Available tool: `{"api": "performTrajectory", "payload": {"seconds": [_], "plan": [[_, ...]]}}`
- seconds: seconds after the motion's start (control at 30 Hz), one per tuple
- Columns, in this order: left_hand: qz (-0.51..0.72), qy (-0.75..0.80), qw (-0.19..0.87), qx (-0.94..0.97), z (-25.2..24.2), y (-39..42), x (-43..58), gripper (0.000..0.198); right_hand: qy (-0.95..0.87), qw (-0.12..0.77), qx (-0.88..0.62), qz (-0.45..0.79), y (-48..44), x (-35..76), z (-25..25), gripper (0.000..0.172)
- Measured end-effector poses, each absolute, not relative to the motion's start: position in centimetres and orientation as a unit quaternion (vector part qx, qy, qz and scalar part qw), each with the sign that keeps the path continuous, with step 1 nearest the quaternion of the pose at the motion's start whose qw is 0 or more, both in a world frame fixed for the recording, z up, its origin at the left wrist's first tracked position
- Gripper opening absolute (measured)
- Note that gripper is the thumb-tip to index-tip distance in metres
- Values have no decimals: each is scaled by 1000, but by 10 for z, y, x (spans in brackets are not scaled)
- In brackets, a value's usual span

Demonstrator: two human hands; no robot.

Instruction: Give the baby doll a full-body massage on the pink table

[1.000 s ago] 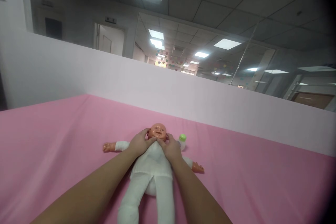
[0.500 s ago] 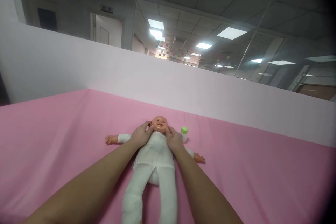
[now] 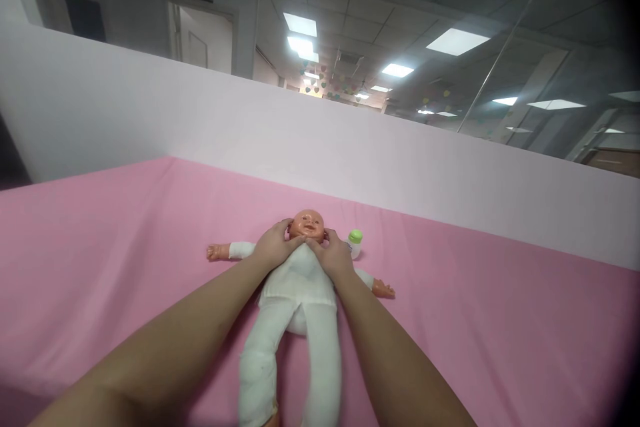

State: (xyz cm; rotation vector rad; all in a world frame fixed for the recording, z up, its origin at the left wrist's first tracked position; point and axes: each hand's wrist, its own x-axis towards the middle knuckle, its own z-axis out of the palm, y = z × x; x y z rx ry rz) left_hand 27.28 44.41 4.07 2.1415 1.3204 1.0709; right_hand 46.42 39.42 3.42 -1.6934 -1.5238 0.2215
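A baby doll point(image 3: 300, 283) with a soft white body lies on its back, arms spread, on the pink sheet. My left hand point(image 3: 276, 244) cups one side of the doll's head and neck, its fingers partly hidden behind the head. On the other side my right hand point(image 3: 334, 255) curls round in the same way. Both thumbs lie below the chin, their tips close together at the top of the chest. Just right of my right hand stands a small bottle point(image 3: 355, 245), whitish with a green cap; my fingers partly cover it.
The pink sheet point(image 3: 475, 320) spreads under the doll, with folds on both sides. Behind it rises a low white wall point(image 3: 350, 153) topped by a glass pane, through which lit ceiling panels show. An open doorway point(image 3: 205, 40) appears at the upper left.
Both thumbs have moved inward from the doll's cheeks to below its chin. The fingers still hold the sides of the head. The view has shifted slightly.
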Motion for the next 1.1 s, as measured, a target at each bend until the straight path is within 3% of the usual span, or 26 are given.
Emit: {"api": "performTrajectory", "payload": {"seconds": [0.17,0.57,0.9,1.1], "plan": [[383,475,198,767,42,442,273,65,-597,415,-682,84,396,463,34,72],[376,486,188,766,39,445,270,61,-614,446,-641,116,397,471,28,55],[397,467,203,763,28,457,266,53,-613,463,-629,119,402,472,23,54],[395,469,218,760,34,449,264,61,-608,471,-625,134,401,470,25,57]]}}
